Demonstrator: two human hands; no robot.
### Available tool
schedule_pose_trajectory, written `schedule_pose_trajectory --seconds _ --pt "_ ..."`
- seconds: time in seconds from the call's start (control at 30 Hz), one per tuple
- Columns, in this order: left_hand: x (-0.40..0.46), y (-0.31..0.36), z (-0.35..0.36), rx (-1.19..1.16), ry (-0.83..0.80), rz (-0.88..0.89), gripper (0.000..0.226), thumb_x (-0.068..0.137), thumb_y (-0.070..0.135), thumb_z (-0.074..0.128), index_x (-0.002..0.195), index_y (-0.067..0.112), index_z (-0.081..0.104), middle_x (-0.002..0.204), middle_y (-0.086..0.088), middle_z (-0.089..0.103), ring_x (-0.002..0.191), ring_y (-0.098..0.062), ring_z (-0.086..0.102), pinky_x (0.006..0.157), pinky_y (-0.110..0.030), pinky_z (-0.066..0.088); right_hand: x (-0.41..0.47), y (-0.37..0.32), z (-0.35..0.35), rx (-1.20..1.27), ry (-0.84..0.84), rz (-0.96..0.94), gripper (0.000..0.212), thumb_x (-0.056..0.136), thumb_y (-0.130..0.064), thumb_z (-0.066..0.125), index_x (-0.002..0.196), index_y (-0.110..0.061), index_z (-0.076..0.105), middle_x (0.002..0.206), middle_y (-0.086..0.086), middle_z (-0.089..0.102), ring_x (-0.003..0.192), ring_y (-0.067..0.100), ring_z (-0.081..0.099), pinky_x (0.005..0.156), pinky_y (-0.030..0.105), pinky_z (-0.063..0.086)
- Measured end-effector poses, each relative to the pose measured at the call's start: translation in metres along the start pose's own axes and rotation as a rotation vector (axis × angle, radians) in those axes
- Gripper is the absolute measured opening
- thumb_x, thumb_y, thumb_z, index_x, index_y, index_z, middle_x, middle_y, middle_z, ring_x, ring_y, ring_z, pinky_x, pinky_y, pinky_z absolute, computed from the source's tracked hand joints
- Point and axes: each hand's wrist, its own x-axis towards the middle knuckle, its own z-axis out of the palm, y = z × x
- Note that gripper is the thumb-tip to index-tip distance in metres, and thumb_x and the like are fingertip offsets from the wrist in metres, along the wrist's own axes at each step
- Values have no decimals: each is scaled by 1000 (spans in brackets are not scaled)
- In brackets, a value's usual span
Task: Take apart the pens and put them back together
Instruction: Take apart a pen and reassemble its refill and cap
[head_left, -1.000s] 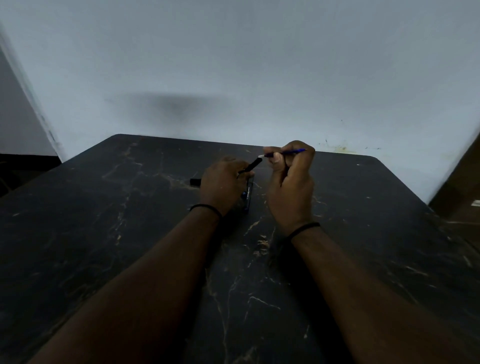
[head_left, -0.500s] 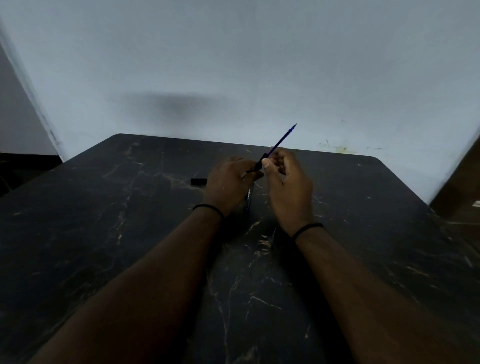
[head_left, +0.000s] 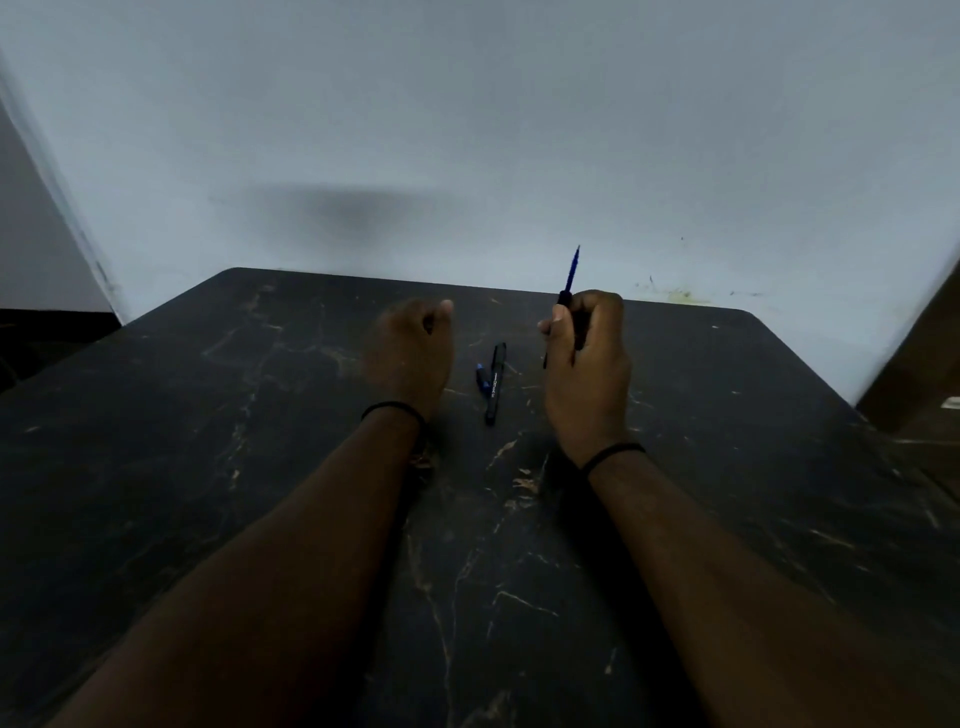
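Note:
My right hand (head_left: 587, 369) grips a black pen front section with a thin blue refill (head_left: 572, 270) sticking up out of the fist, tip toward the wall. My left hand (head_left: 410, 353) hovers to the left, blurred, its fingers curled with nothing visible in them. Between the hands a black pen barrel (head_left: 496, 384) lies on the table, pointing away from me. A short blue and black piece (head_left: 482, 378) lies touching its left side. Neither hand touches these two parts.
The dark marble-patterned table (head_left: 260, 467) ends at a pale wall (head_left: 467, 130) just behind the hands. Its right edge drops off near a brown surface (head_left: 924, 374). A black band circles each wrist.
The hands have moved apart. My left hand let go of the black part and swung left. My right hand carried the refill right and turned it upright. The barrel shows between them.

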Motion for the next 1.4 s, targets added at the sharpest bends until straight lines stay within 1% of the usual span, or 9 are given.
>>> schedule_pose_trajectory --seconds 0.37,0.53,0.63,0.73,0.93,1.03,1.17,1.3,1.4 --pt "-3 -1 14 316 -397 -84 53 85 61 60 59 14 55 61 -3 56 58 -20 54 56 -26 42 -4 5 -1 -62 -90 36 8 100 -34 52 101 -29 46 81 -14 60 73 1 58 63 22 48" --pt "-1 2 13 301 -431 -74 45 84 51 65 61 12 60 65 -4 61 64 -22 60 60 -29 50 -4 4 -1 -56 -117 55 8 101 -33 53 100 -28 46 80 -14 59 71 -2 57 60 15 43" --pt "0 1 10 283 -414 -64 39 87 39 61 60 11 62 60 -2 59 64 -21 60 51 -24 40 -4 3 -2 -62 -119 51 8 101 -32 53 100 -28 46 79 -14 59 70 -2 57 60 16 43" --pt "-2 3 11 278 -406 -86 53 89 54 55 54 14 55 54 0 52 55 -18 53 50 -24 34 -4 2 -2 -69 -122 50 8 101 -32 53 101 -27 48 81 -15 59 73 1 59 62 20 47" --pt "-1 4 11 316 -455 -87 36 80 44 68 71 9 66 80 -13 70 79 -29 68 67 -34 54 -5 2 -2 -56 -138 47 6 101 -31 53 100 -30 47 82 -13 61 74 1 59 61 13 44" --pt "2 1 11 313 -418 -106 37 80 40 69 62 11 55 69 -9 62 73 -28 65 62 -31 49 -5 3 -2 -55 -144 50 6 100 -31 53 99 -29 48 82 -13 61 72 1 58 60 11 41" --pt "5 -6 12 5 -325 -139 51 89 36 66 52 4 51 50 -15 47 46 -21 44 51 -30 36 -5 3 -2 -69 -168 46 7 100 -34 54 99 -31 48 81 -15 59 75 -2 58 60 8 40" --pt "5 -2 11 -590 -246 -401 25 95 24 63 76 8 64 68 -6 65 39 -3 48 38 -19 38 -7 5 -1 -136 -236 67 9 99 -36 56 97 -31 49 81 -13 61 73 3 59 62 25 49" --pt "8 -2 11 -803 -251 -488 10 99 13 55 95 10 64 78 -5 66 44 -5 51 37 -18 39 -7 5 0 -149 -284 60 10 97 -31 59 90 -29 51 75 -15 59 72 -5 57 57 8 38"
